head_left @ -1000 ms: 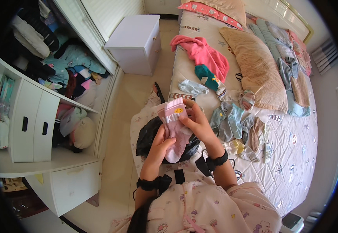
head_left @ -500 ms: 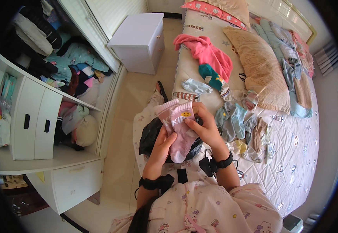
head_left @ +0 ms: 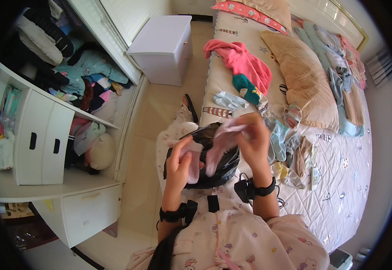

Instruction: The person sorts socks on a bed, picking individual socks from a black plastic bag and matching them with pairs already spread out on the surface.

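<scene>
A pink sock [head_left: 194,167] hangs from my left hand [head_left: 177,167], pinched between the closed fingers and thumb. In my right hand [head_left: 255,141] a second pink sock [head_left: 219,146] is gripped near one end and dangles down to the left, slightly blurred. The two socks are apart. Both hang over a black plastic bag [head_left: 216,179] on my lap. To the right of my right hand, several loose socks lie on the bed, among them a light blue one [head_left: 276,139], a brown one [head_left: 302,155] and a yellow one [head_left: 278,170].
Farther up the bed [head_left: 335,202] lie a pink garment [head_left: 245,60], a green sock [head_left: 246,87], a pale blue sock [head_left: 230,101] and a tan pillow [head_left: 302,81]. A white nightstand [head_left: 160,42] stands beyond. At left is an open wardrobe with piled clothes [head_left: 90,67] and white drawers [head_left: 38,139].
The two pink socks, held together before, are now separated, one in each hand. My right hand has moved up and right, my left hand slightly left.
</scene>
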Tool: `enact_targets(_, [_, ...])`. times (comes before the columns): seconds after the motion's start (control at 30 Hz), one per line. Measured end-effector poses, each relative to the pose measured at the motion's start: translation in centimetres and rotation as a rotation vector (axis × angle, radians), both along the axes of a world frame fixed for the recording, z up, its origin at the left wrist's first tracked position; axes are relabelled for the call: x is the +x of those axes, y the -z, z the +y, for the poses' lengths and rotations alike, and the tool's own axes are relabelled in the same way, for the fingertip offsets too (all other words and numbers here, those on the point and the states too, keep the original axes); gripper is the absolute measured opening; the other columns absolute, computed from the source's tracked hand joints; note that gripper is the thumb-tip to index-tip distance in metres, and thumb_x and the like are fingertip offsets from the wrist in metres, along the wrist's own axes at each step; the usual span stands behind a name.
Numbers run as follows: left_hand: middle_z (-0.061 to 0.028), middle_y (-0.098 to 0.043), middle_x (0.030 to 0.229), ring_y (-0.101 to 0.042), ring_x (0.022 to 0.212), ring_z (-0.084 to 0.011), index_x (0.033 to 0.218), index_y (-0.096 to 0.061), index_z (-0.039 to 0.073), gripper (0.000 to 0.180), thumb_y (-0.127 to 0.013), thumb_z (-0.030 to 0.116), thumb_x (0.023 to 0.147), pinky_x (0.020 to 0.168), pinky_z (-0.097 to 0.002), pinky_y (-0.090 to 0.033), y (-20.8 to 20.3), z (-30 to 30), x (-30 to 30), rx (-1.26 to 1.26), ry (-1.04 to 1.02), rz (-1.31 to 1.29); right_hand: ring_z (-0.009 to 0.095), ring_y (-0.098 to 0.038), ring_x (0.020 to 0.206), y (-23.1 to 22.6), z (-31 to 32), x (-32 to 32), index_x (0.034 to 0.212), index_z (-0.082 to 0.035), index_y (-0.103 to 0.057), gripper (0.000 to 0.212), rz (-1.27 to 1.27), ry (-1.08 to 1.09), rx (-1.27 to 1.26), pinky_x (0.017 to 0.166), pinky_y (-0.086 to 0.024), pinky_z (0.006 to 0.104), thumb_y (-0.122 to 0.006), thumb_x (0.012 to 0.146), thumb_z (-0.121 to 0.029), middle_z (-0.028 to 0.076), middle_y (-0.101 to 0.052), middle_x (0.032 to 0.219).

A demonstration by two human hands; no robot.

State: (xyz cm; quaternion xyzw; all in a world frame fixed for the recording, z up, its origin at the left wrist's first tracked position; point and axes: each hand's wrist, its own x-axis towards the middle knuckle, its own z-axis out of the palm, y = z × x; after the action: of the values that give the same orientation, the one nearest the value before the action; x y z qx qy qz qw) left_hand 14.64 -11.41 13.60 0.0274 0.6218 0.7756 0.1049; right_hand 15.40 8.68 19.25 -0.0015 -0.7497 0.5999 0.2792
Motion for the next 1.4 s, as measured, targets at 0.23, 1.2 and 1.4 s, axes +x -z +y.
enact_targets(0.23, [-0.0082,-0.059,0.096,-0.058,0.091,-0.0154,0.11,-0.052,0.0,0.028,-0.056,0.014,0.086,0.078,-0.0276,-0.046,-2.4,2.4,0.3,0.095,0.079,0.215,0.026,-0.057,0.077,-1.0,-3.0,-0.5,0.073,-0.005,-0.05,0.024,0.312,0.077,0.504,0.067,-0.048,0.0328,-0.065,0.058,0.006,0.01,-0.058,0.086])
enact_targets(1.2, [-0.0055,-0.057,0.097,-0.058,0.089,-0.0174,0.097,-0.053,0.008,0.021,-0.047,0.027,0.09,0.077,-0.0312,-0.048,1.5,2.5,-2.4,0.642,-0.194,-0.297,0.015,-0.055,0.081,5.6,-5.6,0.3,0.083,-0.006,-0.05,0.006,-0.378,-0.548,-1.271,0.078,-0.044,0.0278,-0.049,0.086,-0.01,0.004,-0.057,0.085])
enact_targets(1.4, [-0.0055,-0.052,0.094,-0.054,0.083,-0.0127,0.104,-0.045,0.005,0.021,-0.051,0.011,0.085,0.071,-0.0249,-0.046,1.2,2.6,-1.8,0.429,-0.35,-0.22,0.01,-0.053,0.078,4.0,-6.5,0.4,0.079,-0.008,-0.043,0.018,-0.419,-0.602,-0.733,0.069,-0.042,0.0229,-0.058,0.074,0.002,0.001,-0.053,0.082])
